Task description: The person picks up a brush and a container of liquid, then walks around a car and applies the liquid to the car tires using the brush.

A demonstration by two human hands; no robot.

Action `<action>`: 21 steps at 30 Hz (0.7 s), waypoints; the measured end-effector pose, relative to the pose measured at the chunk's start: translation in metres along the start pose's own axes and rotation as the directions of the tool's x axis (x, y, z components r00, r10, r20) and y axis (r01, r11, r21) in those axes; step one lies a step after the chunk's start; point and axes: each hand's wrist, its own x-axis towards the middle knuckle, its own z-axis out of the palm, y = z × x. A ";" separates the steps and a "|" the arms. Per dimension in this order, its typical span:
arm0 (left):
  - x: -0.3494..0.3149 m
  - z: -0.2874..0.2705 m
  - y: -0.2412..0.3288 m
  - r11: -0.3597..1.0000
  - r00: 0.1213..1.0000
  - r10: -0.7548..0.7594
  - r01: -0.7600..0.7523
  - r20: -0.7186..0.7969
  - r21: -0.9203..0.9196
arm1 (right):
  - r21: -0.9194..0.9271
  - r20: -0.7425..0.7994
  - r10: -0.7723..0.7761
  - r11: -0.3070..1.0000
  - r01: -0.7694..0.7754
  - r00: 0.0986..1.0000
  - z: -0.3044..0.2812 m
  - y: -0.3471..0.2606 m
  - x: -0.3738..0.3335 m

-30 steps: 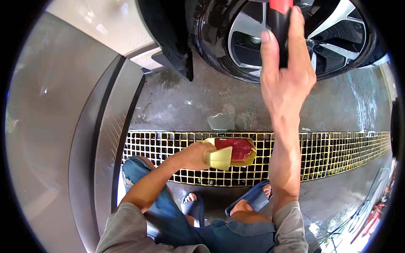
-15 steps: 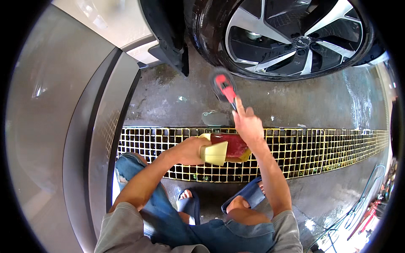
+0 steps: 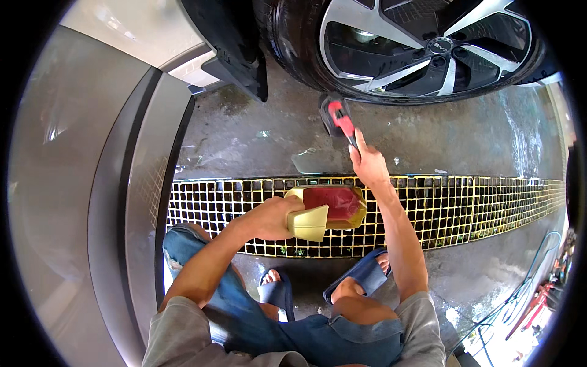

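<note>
My right hand (image 3: 369, 166) grips the brush (image 3: 340, 116); my left hand (image 3: 269, 218) clasps the jug (image 3: 309, 224), whose red contents (image 3: 333, 202) could slop onto the grate (image 3: 473, 208) if it tilts.

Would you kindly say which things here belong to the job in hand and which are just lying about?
Job:
red-and-black tool, in right hand
yellow container, in left hand
probably the wheel

Lying about:
hose or cord, at right
red items beside it

The top edge crops the wheel (image 3: 439, 46) while the right grip (image 3: 370, 165) partly hides the brush handle (image 3: 347, 128)
</note>
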 end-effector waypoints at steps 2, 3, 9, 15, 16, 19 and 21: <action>-0.004 0.002 -0.015 0.998 0.998 0.040 -0.039 -0.041 0.039 | -0.022 0.071 -0.036 0.999 0.038 0.997 -0.007 -0.006 -0.008; -0.001 -0.002 -0.008 0.998 0.998 0.048 -0.046 -0.044 0.049 | -0.059 0.136 -0.060 0.996 0.068 0.989 -0.021 -0.012 -0.008; 0.013 -0.001 0.001 0.984 0.982 -0.172 0.167 0.076 0.065 | 0.300 -0.417 -0.196 0.892 0.338 0.888 -0.137 -0.132 0.025; 0.002 -0.003 -0.001 0.998 0.996 -0.065 0.067 0.058 -0.023 | 0.472 -0.726 0.175 0.831 0.296 0.665 -0.275 -0.188 0.102; -0.001 0.002 -0.007 0.998 0.998 -0.053 0.054 0.033 -0.018 | 0.366 -0.793 0.133 0.884 0.291 0.594 -0.273 -0.190 0.114; -0.004 -0.006 0.000 0.997 0.997 -0.072 0.072 0.025 -0.014 | 0.144 -0.860 -0.038 0.938 0.314 0.508 -0.215 -0.192 0.125; 0.002 -0.011 0.008 0.999 0.999 -0.033 0.033 0.043 0.002 | 0.072 -0.814 -0.152 0.931 0.356 0.561 -0.155 -0.179 0.114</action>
